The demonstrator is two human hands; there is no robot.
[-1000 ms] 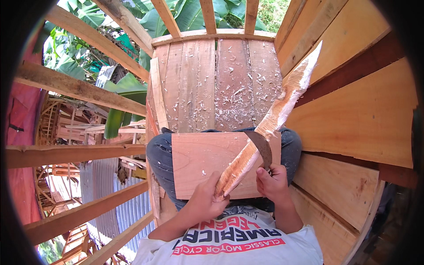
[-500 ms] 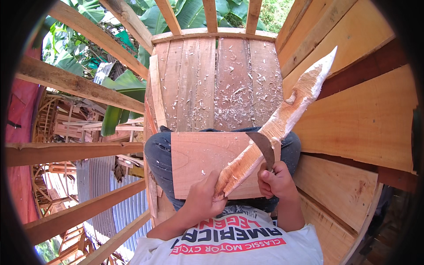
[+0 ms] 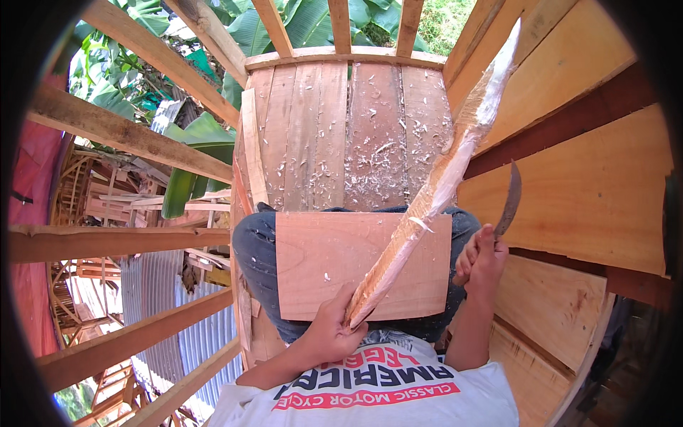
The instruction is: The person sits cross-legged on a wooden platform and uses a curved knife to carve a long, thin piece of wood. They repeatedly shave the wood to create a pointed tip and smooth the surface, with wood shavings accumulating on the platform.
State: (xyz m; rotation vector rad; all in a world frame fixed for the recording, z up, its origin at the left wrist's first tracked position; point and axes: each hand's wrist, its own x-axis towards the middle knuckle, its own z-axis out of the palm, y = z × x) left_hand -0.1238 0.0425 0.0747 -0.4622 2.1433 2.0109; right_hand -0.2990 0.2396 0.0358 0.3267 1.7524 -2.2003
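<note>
My left hand (image 3: pixel 333 322) grips the lower end of a long, rough piece of wood (image 3: pixel 435 186), partly shaved to white and pointed at its far end. The piece slants up and to the right, its narrow side toward me, with a curled shaving standing on it near the middle. My right hand (image 3: pixel 482 260) is closed round the handle of a curved knife (image 3: pixel 509 201), held off to the right with its blade upward and apart from the wood. Across my lap lies a flat wooden board (image 3: pixel 334 249), under the piece.
White shavings lie over the plank floor (image 3: pixel 306 135) ahead. Wooden slats (image 3: pixel 128 241) form a railing on the left, and wooden panels (image 3: pixel 576 199) stand close on the right. Beyond the rails are banana leaves (image 3: pixel 206 135) and corrugated metal sheets (image 3: pixel 160 306).
My right hand has drawn the knife off the wood and out to the right, blade now upward. The piece has rolled onto its narrow side, and its tip has swung upward and left.
</note>
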